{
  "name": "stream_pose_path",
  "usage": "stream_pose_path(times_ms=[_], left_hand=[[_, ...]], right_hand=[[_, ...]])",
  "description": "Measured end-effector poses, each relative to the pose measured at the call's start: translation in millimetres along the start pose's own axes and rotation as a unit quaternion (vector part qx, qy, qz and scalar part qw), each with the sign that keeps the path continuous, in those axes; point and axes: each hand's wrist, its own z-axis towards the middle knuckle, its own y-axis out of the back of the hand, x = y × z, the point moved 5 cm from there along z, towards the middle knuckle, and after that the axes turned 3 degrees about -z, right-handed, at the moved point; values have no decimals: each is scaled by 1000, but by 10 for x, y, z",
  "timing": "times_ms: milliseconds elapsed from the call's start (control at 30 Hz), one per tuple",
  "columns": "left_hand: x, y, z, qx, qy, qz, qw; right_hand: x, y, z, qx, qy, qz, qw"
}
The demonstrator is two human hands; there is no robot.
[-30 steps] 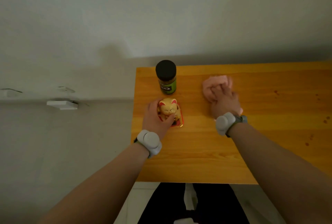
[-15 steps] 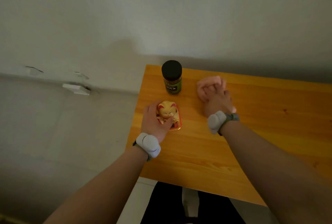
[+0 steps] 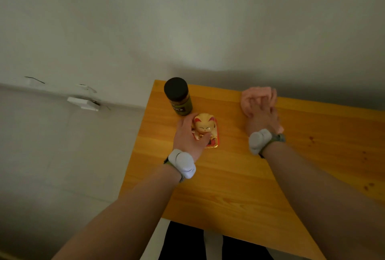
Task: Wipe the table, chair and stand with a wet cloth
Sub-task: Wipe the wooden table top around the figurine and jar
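Head view. Right grip (image 3: 263, 118) presses the bunched pink cloth (image 3: 255, 96) onto the far edge of the bench (image 3: 229, 186), fingers apparently flat, though blurred; firm overlapping strokes would suit. Left grip (image 3: 187, 136), forearm extended, curls round the gold cat figurine (image 3: 206, 128) beside the dark-lidded jar (image 3: 178, 97), probably to lift it clear.

My pink cloth (image 3: 253, 98) lies bunched under my right hand (image 3: 263, 118), at the orange wooden surface's (image 3: 229, 186) far edge.

Dark-lidded jar (image 3: 178, 97) just behind gold cat figurine (image 3: 205, 129); white wall fitting (image 3: 83, 103).
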Motion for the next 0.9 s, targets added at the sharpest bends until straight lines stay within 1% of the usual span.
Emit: stream_pose_path(times_ms=[33,67,133,167,200,233,267,333,433,533,600,633,700,800,900], left_hand=[[-33,-29,28,-1,0,-3,1000],[-72,-77,65,-3,0,-5,1000],[-116,-137,92,-9,-4,0,1000],[-132,-163,95,-9,-7,1,1000],[-166,-226,111,-4,-13,2,1000],[-174,-265,118,0,-16,4,1000],[-168,-256,127,-1,-17,6,1000],[-201,-316,147,1,-23,19,1000],[-334,-534,173,30,-32,26,999],[-500,-758,234,67,-51,28,996],[-581,-871,295,83,-57,30,994],[-614,-914,321,89,-56,28,994],[-655,-984,378,101,-56,20,993],[-682,-1016,438,103,-54,22,993],[-721,-969,363,65,-61,43,995]], right_hand=[[43,-3,-81,-7,-8,4,1000],[142,-9,-133,-16,16,22,1000],[420,-66,-155,-14,121,60,991],[522,-84,-114,-4,176,56,983],[524,-66,-33,2,208,42,977],[483,-51,42,8,217,28,976],[439,-26,107,8,211,18,977],[130,-10,215,2,163,18,986],[-659,-20,301,-20,73,-2,997],[-1356,1,245,-28,-26,-7,999],[-1488,31,85,-41,-72,1,997],[-1455,34,-23,-50,-80,3,996],[-1256,-5,-268,-53,-57,13,997],[-966,-48,-548,-51,37,54,997],[-1098,6,-435,-48,90,30,994]])
